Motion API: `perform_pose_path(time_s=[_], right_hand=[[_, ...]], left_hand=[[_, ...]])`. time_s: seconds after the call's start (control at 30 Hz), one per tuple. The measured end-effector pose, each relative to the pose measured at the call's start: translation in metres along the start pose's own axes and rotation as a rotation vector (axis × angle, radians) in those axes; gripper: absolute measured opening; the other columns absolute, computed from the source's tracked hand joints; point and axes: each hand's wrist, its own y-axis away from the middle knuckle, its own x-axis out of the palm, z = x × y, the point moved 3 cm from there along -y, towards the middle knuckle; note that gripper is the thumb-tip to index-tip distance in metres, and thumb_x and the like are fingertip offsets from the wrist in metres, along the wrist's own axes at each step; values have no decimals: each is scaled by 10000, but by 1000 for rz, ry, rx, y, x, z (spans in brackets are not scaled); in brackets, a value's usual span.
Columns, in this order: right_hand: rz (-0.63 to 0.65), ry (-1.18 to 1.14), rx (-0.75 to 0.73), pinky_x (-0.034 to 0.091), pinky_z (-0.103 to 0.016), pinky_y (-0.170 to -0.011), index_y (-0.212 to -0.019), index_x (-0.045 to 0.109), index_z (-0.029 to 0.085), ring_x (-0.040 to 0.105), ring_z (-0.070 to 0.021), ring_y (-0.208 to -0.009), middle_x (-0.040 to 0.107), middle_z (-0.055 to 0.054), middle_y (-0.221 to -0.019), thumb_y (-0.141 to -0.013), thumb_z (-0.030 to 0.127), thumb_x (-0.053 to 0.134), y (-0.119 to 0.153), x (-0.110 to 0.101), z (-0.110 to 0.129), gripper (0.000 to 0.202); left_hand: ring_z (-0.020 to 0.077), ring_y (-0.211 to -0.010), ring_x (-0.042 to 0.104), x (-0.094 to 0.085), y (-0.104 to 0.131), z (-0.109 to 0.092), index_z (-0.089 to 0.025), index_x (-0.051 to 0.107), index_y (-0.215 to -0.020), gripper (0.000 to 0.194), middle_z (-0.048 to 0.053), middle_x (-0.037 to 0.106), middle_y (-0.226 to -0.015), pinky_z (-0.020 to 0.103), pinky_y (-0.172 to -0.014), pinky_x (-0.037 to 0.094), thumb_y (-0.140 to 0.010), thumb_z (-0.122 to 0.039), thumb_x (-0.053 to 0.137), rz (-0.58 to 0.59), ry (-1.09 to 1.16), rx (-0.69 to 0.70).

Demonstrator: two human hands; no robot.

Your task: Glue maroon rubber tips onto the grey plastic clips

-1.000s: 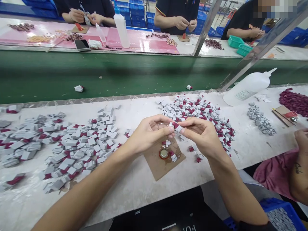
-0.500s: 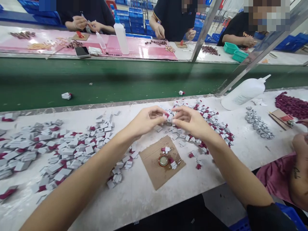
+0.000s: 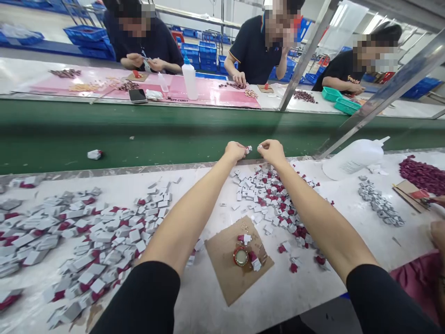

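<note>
Both of my arms reach out over the near edge of the green belt. My left hand is closed on a small white and red piece, which pokes out at its fingertips. Just to the right, my right hand pinches a small white piece. A gap separates the two hands. Below them lies a pile of grey-white and dark red pieces. Nearer, a brown cardboard square bears a round red-rimmed cap and two white and red pieces.
A large pile of grey and red pieces covers the left of the table. One piece lies on the green belt. A white bottle lies tilted at right, beneath slanted metal bars. Several people work across the belt.
My hands have moved forward, from above the pile to the belt's edge, and the piece once between them is at my left fingertips. The camera view has tilted up.
</note>
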Motion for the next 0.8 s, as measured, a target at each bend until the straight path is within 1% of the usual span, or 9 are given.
perform_pose_path(time_s=[0.1,0.2,0.3,0.37,0.47,0.53,0.63,0.73,0.8], right_hand=[[8,-203,2,669,-403,-916,-1020,729,200,816,-245,-963,834,-96,-1012,-912,260,715,12,-8,0,124],[46,-400,-31,660,-313,-804,-1099,697,233,806,-183,-945,845,-79,-1152,-963,367,703,33,-15,1,192],[60,-529,-74,627,-279,-744,-1129,709,273,774,-180,-1015,820,-62,-1285,-907,501,790,62,-20,4,329],[100,-622,-107,612,-286,-719,-1116,735,290,754,-196,-1025,811,-53,-1265,-834,568,873,85,-20,7,419],[185,-728,-186,606,-307,-707,-1076,772,288,726,-196,-931,804,-38,-1121,-774,589,955,124,-20,13,464],[215,-691,-235,620,-327,-717,-1057,790,267,714,-190,-852,797,-32,-1031,-799,571,964,153,-24,16,435],[272,-546,-251,669,-371,-771,-1021,801,253,773,-230,-878,816,-55,-1000,-852,526,966,195,-35,15,361],[347,-355,-337,688,-410,-801,-1051,830,268,807,-274,-914,838,-78,-1010,-941,478,904,234,-46,15,249],[349,-245,-429,680,-417,-801,-1094,838,284,810,-286,-938,848,-83,-1041,-1010,408,833,256,-50,17,150]], left_hand=[[174,-607,572,2,10,-5,-188,653,-851,273,4,619,-602,320,-651,425,-815,14,833,54,52,-5],[158,-671,629,-6,37,-12,-188,686,-999,236,19,712,-748,295,-679,464,-891,-3,785,119,105,62],[156,-776,722,-14,74,-17,-172,725,-1069,104,83,801,-975,294,-722,523,-997,-100,746,287,231,118],[157,-810,739,-21,98,-19,-155,745,-1060,29,103,807,-1019,300,-750,551,-1033,-155,735,383,347,159],[144,-775,708,-37,132,-16,-139,773,-994,32,72,785,-910,307,-784,573,-992,-113,754,368,361,256],[146,-760,700,-49,156,-10,-140,785,-966,79,53,782,-870,318,-802,586,-946,-66,765,347,262,310],[173,-826,734,-63,197,4,-158,810,-986,78,57,813,-933,341,-843,605,-942,-103,778,401,112,333],[204,-924,764,-74,237,23,-186,821,-1038,71,66,832,-1002,359,-881,618,-982,-210,784,441,35,267],[203,-900,766,-78,257,35,-193,814,-1064,105,59,827,-977,358,-857,626,-997,-270,792,462,52,186]])
